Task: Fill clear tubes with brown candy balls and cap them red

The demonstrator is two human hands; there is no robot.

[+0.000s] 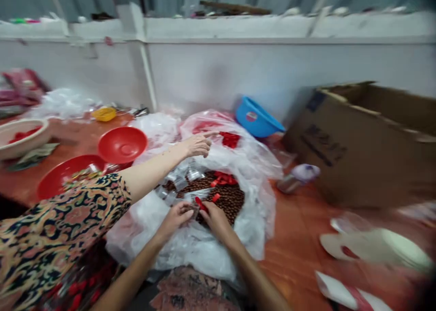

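My left hand [175, 219] and my right hand [214, 219] meet low in the middle of the view, pinching a small clear packet with a red ribbon [200, 205] between them. Just beyond lies a heap of small brown pieces [228, 199] with loose red ribbons [223, 179], held in a wide, crumpled clear plastic sheet [194, 243]. A co-worker's bare arm in a patterned sleeve [61, 224] reaches in from the left, its hand [197, 145] hovering over the plastic. Several small clear packets [177, 181] lie under that arm.
Red bowls [122, 145] and a pale basin [20, 138] stand on the orange tile floor [293, 238] at left. A blue bowl [257, 118] and an open cardboard box [357, 143] sit by the white wall [221, 70]. White pieces [374, 247] lie at right.
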